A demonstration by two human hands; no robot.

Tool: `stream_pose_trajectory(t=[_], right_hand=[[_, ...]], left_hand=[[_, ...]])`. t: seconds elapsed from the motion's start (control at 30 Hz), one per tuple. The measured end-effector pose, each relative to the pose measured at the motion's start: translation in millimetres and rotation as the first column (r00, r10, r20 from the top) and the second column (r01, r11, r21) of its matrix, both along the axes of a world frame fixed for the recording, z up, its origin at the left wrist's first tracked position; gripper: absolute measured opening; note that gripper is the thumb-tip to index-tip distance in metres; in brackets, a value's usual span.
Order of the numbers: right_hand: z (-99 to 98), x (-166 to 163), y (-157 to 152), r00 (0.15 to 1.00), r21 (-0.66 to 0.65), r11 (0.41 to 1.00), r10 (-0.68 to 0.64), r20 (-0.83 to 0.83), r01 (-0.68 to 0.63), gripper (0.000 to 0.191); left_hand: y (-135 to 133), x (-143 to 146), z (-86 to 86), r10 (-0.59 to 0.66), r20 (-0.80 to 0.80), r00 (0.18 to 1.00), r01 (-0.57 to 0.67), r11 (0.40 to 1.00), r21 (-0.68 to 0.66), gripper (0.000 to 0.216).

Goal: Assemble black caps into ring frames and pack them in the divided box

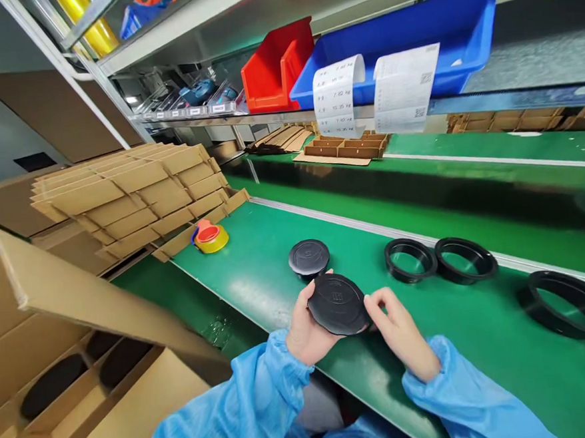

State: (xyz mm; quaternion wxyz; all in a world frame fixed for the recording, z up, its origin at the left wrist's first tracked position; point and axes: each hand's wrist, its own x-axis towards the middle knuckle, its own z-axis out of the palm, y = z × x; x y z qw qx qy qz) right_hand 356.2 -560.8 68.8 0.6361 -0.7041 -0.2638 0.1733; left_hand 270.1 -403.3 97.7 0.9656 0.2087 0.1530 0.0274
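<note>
A round black cap (pixel 338 304) is held flat-side up between both hands over the near edge of the green belt (pixel 276 273). My left hand (pixel 308 331) cups it from the left and underneath, fingers closed on its rim. My right hand (pixel 398 328) pinches its right rim with fingertips. Just behind it a second black cap (pixel 308 256) lies on the belt. Two black rings (pixel 409 259) (pixel 465 259) lie side by side to the right, and a larger black ring (pixel 569 303) sits at the far right.
An open cardboard box (pixel 57 369) with dividers and dark round parts stands at my left. Stacked cardboard dividers (pixel 130 190) and a yellow tape roll (pixel 211 238) lie beyond. Red bin (pixel 276 66), blue bin (pixel 409 30) and paper slips (pixel 336 96) hang on the shelf.
</note>
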Motion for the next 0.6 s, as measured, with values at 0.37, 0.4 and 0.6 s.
stream_pose_trajectory(t=[0.37, 0.4, 0.6], right_hand=[[12.3, 3, -4, 0.777, -0.173, 0.984, 0.135, 0.615, -0.034, 0.045], [13.4, 4, -5, 0.765, -0.179, 0.983, 0.145, 0.627, -0.04, 0.047], [18.3, 11, -8, 0.775, -0.182, 0.979, 0.188, 0.603, -0.096, 0.056]], left_hand=[[-18, -14, -9.2, -0.004, 0.044, 0.999, 0.003, 1.0, 0.014, 0.051], [-19, -14, -10.7, -0.016, 0.049, 0.999, 0.015, 1.0, 0.025, 0.052], [-28, -9, -7.4, -0.082, 0.045, 0.996, 0.082, 0.997, 0.008, 0.057]])
